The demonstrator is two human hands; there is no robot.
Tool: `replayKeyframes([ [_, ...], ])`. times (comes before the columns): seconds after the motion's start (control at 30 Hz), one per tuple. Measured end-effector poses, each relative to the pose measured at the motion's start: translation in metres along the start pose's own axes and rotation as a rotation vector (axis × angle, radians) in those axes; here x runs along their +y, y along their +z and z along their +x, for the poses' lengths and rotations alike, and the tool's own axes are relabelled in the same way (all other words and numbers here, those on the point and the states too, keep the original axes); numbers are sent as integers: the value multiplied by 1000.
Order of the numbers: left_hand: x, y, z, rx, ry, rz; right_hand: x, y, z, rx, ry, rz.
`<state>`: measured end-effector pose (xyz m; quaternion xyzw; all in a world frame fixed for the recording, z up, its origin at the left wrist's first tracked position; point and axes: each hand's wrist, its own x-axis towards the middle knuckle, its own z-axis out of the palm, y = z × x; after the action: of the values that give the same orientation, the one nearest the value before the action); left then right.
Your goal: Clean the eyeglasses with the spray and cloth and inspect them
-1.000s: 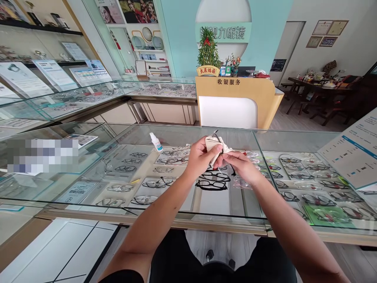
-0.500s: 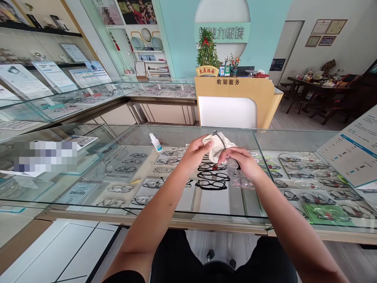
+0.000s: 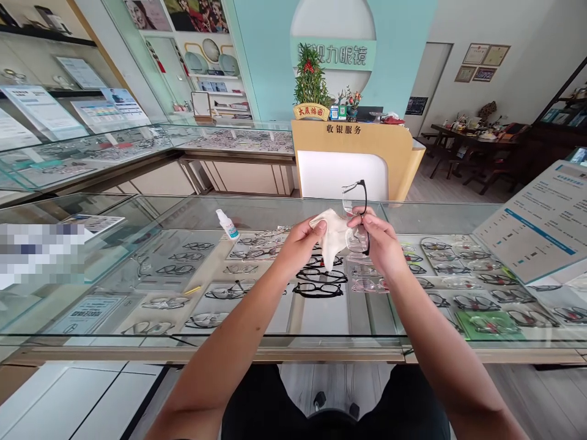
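Observation:
A pair of black-rimmed eyeglasses (image 3: 365,197) is held upright on its side by my right hand (image 3: 380,239), whose fingers pinch it near the middle of the frame. To the left, my left hand (image 3: 300,241) grips a cream cleaning cloth (image 3: 332,239) between thumb and fingers, and a loose corner hangs down. The cloth lies close beside the glasses; whether they touch I cannot tell. Both hands are above the glass display counter (image 3: 270,205). A white spray bottle (image 3: 227,225) with a blue label stands on the counter, left of my left hand.
Rows of eyeglass frames (image 3: 318,288) lie under the counter's glass top. A sign board (image 3: 527,226) leans at the right, and printed papers (image 3: 41,250) lie at the left. Beyond the counter stands a wooden cashier desk (image 3: 353,137) with a plant (image 3: 310,79).
The glasses have turned from lying against the cloth to standing on their side in my right hand. The cloth has come off them and now hangs from my left hand.

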<state>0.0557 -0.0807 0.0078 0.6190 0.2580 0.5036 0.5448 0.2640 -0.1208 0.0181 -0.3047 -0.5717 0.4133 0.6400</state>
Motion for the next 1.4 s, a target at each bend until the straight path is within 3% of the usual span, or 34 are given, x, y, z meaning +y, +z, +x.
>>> replayKeyframes([
  [0.2,5,22,-16,-159,-24,138,6,6,-4,-71,24,7],
  [0.43,0,27,-17,-75,-65,84,13,16,-11,-119,88,-14],
  [0.6,0,27,-15,-87,-114,23,16,16,-12,-142,170,-5],
  [1.0,-2,29,-13,-43,-187,-88,23,15,-11,-171,199,66],
  [1.23,-1,27,-13,-58,-187,-52,22,15,-11,-177,179,81],
  [1.4,1,29,-15,-54,-227,-39,20,17,-12,-137,250,177],
])
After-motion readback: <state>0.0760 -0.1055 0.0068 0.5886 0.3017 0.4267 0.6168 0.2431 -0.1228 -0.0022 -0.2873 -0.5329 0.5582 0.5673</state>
